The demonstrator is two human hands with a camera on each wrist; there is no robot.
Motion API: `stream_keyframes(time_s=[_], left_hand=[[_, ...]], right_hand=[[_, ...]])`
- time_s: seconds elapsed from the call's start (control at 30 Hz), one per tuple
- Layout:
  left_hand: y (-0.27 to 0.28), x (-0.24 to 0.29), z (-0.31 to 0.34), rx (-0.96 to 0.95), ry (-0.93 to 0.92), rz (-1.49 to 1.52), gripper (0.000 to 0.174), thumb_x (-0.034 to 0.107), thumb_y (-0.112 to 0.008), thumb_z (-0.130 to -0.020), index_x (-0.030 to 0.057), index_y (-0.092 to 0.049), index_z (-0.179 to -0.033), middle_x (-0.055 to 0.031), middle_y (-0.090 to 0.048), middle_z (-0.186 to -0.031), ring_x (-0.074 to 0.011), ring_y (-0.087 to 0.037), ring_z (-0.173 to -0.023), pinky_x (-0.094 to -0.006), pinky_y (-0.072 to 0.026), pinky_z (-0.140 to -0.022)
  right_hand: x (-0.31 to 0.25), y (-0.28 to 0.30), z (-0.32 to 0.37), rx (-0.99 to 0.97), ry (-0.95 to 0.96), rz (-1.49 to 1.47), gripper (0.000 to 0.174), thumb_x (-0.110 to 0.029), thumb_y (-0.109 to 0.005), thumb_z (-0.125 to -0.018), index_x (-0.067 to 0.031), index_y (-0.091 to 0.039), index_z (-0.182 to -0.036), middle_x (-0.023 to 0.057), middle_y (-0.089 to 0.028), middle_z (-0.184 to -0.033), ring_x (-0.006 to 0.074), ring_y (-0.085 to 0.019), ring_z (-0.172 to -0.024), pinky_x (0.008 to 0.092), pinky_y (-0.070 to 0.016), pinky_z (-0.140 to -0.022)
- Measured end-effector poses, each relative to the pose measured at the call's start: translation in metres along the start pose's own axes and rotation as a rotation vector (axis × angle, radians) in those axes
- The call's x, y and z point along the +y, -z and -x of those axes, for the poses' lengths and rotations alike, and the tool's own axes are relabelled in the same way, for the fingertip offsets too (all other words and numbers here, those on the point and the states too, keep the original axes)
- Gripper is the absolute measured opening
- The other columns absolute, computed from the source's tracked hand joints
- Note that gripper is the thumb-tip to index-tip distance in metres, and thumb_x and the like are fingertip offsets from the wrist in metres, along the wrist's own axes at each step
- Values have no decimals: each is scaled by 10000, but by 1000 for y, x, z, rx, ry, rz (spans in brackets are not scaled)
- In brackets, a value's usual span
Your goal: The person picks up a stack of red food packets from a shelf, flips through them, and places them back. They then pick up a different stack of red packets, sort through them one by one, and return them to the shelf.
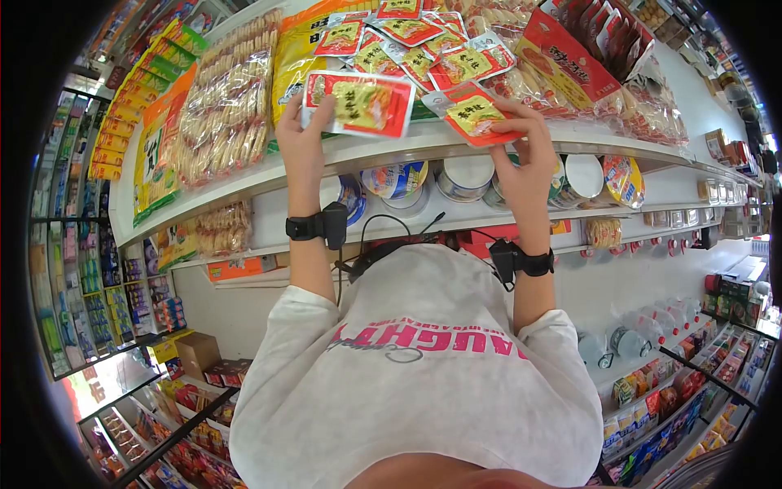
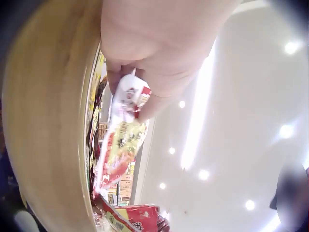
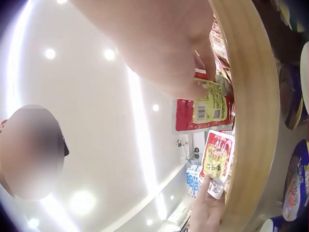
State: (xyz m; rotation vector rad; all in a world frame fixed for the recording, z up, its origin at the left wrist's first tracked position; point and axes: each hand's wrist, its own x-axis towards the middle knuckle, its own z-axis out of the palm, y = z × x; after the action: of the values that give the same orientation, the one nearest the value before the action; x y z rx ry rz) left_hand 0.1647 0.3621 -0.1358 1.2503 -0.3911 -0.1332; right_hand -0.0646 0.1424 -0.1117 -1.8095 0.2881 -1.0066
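My left hand (image 1: 301,147) pinches a red, white and yellow snack packet (image 1: 358,104) at its left end, thumb across the front. The same packet (image 2: 123,140) hangs below the fingers in the left wrist view. My right hand (image 1: 527,159) holds a second snack packet (image 1: 472,116) by its right side, just in front of the shelf edge. In the right wrist view this packet (image 3: 207,106) shows its printed back with a barcode. Behind both hands lies a heap of similar packets (image 1: 407,49) on the top shelf.
Large bags of rice crackers (image 1: 228,98) stand left of the heap. A red display box (image 1: 566,57) of packets is on the right. Below the wooden shelf edge (image 3: 256,116), round tubs (image 1: 468,175) line a lower shelf. Stocked racks (image 1: 81,244) flank both sides.
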Motion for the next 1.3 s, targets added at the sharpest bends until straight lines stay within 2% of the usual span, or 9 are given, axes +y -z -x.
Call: stream_keyframes(time_s=[0.23, 0.3, 0.4, 0.53, 0.57, 0.67, 0.83, 1.1, 1.3], left_hand=[[-18, 13, 27, -61, 130, 129, 356, 45, -785, -945, -44, -662, -1267, -87, -769, -1088, -108, -726, -900, -238, -554, -764], [-24, 11, 29, -148, 138, 19, 363, 170, -700, -1030, -31, -637, -1325, -108, -751, -1178, -149, -730, -990, -278, -573, -827], [-37, 3, 29, -127, 366, 559, 577, 383, -596, -1086, -38, -516, -1472, -163, -654, -1404, -279, -664, -1261, -421, -549, -1048], [-47, -2, 32, -299, 298, 484, 532, 408, -539, -1111, 18, -500, -1471, -164, -640, -1396, -268, -660, -1252, -436, -554, -1043], [-60, 17, 43, -234, 271, 200, 432, 292, -587, -1103, 28, -519, -1438, -143, -660, -1336, -245, -682, -1200, -406, -593, -978], [-60, 7, 21, -197, 299, 371, 399, 247, -639, -1078, 15, -548, -1391, -136, -682, -1268, -220, -728, -1086, -372, -622, -895], [-53, -15, -2, -106, 348, 418, 368, 147, -543, -1108, 16, -502, -1450, -152, -637, -1385, -260, -681, -1223, -454, -602, -1002], [-34, -17, -6, -63, 583, 673, 378, 139, -616, -1045, 27, -552, -1400, -154, -686, -1322, -278, -705, -1193, -450, -600, -1014], [-48, -1, 4, -182, 410, 342, 495, -10, -743, -931, 4, -566, -1393, -132, -695, -1303, -232, -721, -1144, -392, -624, -949]], right_hand=[[-18, -18, 8, -54, 417, -95, 323, 118, -753, -754, -51, -631, -1000, 164, -605, -1411, 380, -594, -1368, 466, -511, -1110], [-17, -28, 8, -255, 393, -11, 312, 105, -751, -754, -45, -620, -994, 152, -602, -1421, 377, -597, -1353, 453, -517, -1097], [-5, -47, 7, -357, 334, 57, 304, 88, -741, -768, -38, -618, -1016, 140, -592, -1431, 375, -592, -1340, 439, -526, -1080], [1, -65, 1, -369, 208, 25, 325, 67, -729, -790, -38, -637, -1083, 142, -563, -1459, 387, -565, -1352, 430, -538, -1058], [3, -70, -2, -387, 249, 31, 360, 25, -739, -815, -46, -654, -1158, 147, -537, -1488, 396, -580, -1327, 439, -530, -1070], [6, -75, -10, -360, 380, 138, 338, -49, -748, -865, -58, -671, -1194, 160, -567, -1461, 392, -599, -1302, 451, -523, -1073], [18, -54, -30, -313, 292, 195, 326, -150, -752, -928, -42, -687, -1228, 180, -617, -1411, 393, -598, -1306, 456, -514, -1072], [47, -64, -40, -128, 330, 625, 518, -374, -725, -983, -54, -627, -1378, 206, -609, -1442, 373, -595, -1328, 486, -464, -1108], [46, -68, -40, -96, 252, 764, 544, -373, -789, -912, -33, -656, -1315, 117, -653, -1209, 307, -612, -1133, 447, -445, -1028]])
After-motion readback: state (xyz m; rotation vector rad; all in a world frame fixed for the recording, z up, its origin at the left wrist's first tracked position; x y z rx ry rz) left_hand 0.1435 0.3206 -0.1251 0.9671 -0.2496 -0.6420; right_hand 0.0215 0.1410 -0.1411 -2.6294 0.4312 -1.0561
